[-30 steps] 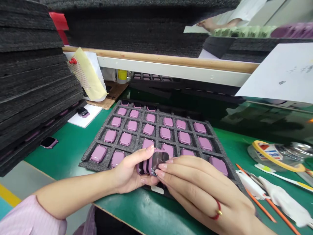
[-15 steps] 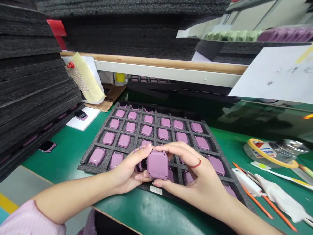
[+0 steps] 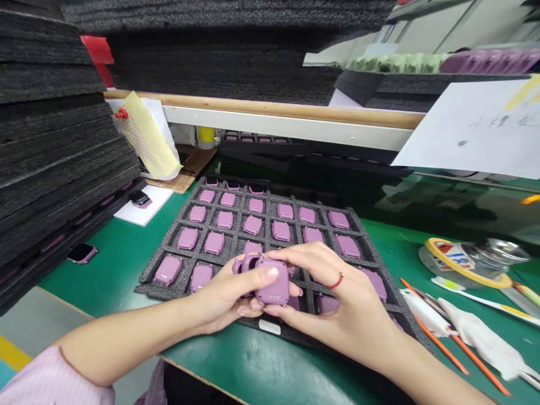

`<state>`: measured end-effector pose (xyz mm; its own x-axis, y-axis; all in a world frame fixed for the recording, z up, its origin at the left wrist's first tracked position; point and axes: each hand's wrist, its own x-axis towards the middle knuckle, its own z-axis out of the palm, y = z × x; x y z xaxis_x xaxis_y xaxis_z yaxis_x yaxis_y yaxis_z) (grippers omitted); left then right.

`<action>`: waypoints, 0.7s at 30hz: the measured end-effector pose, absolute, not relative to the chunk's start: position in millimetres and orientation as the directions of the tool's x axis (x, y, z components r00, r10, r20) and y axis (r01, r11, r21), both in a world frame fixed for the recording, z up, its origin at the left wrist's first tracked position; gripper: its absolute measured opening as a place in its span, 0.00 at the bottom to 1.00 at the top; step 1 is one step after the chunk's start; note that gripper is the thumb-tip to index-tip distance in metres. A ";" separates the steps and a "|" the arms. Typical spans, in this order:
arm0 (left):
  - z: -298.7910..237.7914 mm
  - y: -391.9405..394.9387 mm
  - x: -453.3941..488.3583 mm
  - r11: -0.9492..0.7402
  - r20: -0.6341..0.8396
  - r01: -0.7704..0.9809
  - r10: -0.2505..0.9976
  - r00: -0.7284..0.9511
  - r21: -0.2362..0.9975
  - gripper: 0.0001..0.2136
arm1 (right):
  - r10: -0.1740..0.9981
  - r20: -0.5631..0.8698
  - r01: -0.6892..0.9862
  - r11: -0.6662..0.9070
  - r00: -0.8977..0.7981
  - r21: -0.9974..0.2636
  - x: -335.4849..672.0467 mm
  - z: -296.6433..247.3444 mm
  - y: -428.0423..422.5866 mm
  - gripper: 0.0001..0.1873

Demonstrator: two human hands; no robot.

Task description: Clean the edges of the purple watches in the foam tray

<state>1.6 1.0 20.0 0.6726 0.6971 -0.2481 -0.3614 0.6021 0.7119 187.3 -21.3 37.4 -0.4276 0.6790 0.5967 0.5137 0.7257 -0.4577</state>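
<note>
My left hand [image 3: 225, 295] and right hand [image 3: 333, 287] are closed on a matte mauve watch case [image 3: 273, 289], with a second case [image 3: 244, 265] caught behind it, both above the grey foam tray [image 3: 148, 271] on the green tabletop [image 3: 101, 275]. Every pocket I can see holds a case; those beneath my hands are hidden. Black foam stacks [image 3: 54, 140] rise at upper left.
</note>
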 end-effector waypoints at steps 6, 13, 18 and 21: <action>24.2 1.1 1.4 0.572 -0.202 -0.356 0.692 0.693 0.739 0.19 | 0.677 0.584 0.527 0.728 -0.449 -0.438 195.2 45.3 -21.6 0.24; 22.4 0.1 0.3 0.617 -0.226 -0.360 0.670 0.707 0.700 0.16 | 0.666 0.577 0.519 0.740 -0.473 -0.428 197.4 46.5 -18.7 0.26; 20.7 1.0 -0.9 0.631 -0.250 -0.353 0.667 0.702 0.690 0.17 | 0.673 0.563 0.525 0.734 -0.479 -0.431 197.2 48.7 -18.3 0.25; 23.9 1.4 -0.1 0.633 -0.245 -0.344 0.657 0.713 0.694 0.19 | 0.674 0.559 0.519 0.734 -0.483 -0.438 197.8 51.8 -19.0 0.23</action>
